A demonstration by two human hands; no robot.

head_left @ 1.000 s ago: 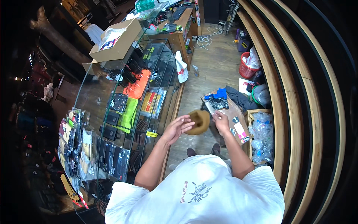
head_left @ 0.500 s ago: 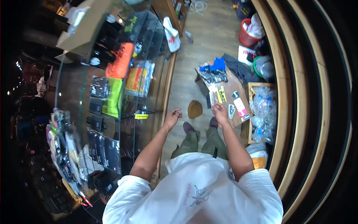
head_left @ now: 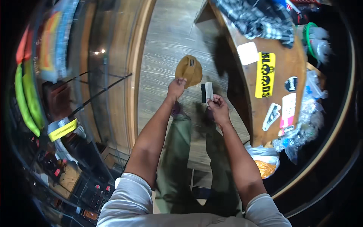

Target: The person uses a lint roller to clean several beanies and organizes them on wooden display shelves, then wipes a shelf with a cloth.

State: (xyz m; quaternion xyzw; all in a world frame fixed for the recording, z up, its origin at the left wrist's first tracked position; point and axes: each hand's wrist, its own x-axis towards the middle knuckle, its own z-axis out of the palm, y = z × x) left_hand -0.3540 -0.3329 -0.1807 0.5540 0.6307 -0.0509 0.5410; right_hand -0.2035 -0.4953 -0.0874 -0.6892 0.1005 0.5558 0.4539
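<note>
Grey wood-plank floor (head_left: 166,41). Glass display case (head_left: 56,87) at left, wood-framed (contents blurred, possibly packaged goods). Wooden table (head_left: 261,109) at right, sticker-covered. Small light reflection (head_left: 100,51) on glass.

Both bare forearms reach forward from short pale sleeves at the lower edge, elbows spread and wrists drawn toward each other. The left hand (head_left: 176,87) is raised with its fingers curled shut in a pinch at the fingertips. The right hand (head_left: 218,108) sits just lower and beside it, thumb and fingers closed in a grip, knuckles up.
</note>
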